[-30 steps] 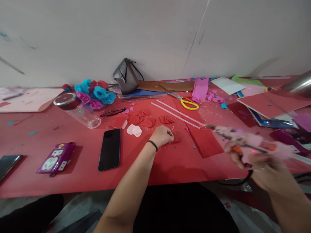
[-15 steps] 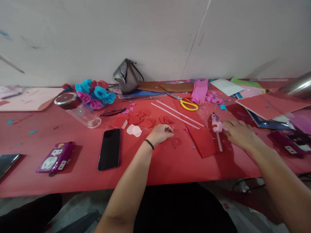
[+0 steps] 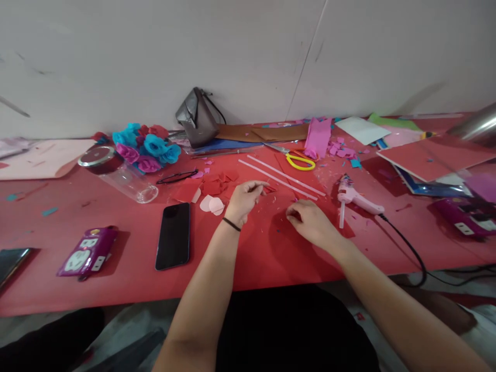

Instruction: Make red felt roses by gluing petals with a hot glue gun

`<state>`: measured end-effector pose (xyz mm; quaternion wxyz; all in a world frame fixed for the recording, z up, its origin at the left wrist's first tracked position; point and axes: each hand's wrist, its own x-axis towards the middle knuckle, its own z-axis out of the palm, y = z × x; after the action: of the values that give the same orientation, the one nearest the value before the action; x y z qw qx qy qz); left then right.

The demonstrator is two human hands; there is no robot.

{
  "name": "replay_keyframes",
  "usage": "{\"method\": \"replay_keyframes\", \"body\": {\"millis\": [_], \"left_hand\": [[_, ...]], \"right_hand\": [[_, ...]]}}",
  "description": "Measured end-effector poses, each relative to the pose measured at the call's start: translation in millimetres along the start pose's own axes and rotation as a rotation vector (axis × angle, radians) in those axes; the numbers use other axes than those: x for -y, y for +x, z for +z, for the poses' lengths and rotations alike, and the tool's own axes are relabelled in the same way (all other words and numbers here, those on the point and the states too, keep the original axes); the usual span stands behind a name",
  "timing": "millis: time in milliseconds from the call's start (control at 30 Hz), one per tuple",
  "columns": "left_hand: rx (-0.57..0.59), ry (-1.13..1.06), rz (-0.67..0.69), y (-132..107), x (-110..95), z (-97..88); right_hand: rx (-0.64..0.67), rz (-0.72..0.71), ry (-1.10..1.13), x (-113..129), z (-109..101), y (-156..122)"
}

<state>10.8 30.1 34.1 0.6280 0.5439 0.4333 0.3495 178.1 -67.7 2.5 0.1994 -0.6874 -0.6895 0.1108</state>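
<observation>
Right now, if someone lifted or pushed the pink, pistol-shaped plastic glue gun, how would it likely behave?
The glue gun looks hard-shelled, so probably stiff. Its angled handle should resist rolling. The black cord running off the red table may tug if lifted.

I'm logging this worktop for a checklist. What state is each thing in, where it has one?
Glue gun: on its side, stick protruding, cord attached; on or off unclear.
Black phone: face up, screen dark.
Scissors: lying down; blades open or shut unclear.
Clear jar: lid on.
Grey bag: flap down.
Red paper pieces: cut, loosely piled.
Glue sticks: lying loose.
Paper flowers: bunched together.
</observation>
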Motion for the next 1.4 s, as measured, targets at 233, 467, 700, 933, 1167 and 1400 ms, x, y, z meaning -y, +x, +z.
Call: {"method": "replay_keyframes", "body": {"millis": [233,467,700,933,1167,1400], "left_hand": [[-0.183,-0.047,0.014,4,-2,-16.6],[0.024,-0.257,-0.115,1,-7,-37.6],[0.179,-0.123,-0.192,-1,-11,-35.3],[0.209,-0.057,-0.245,2,-4,-28.5],[0.217,-0.066,-0.229,3,-1,-25.5],[0.214,-0.057,-0.237,3,-1,-26.4]], "right_hand": [[-0.023,0.096,0.273,6,-7,22],[-0.052,0.116,0.804,12,-9,80],[-0.028,0.134,0.86,9,-7,72],[-0.013,0.072,0.831,12,-12,70],[0.01,0.008,0.85,18,-14,69],[0.015,0.003,0.852,16,-15,69]]}}
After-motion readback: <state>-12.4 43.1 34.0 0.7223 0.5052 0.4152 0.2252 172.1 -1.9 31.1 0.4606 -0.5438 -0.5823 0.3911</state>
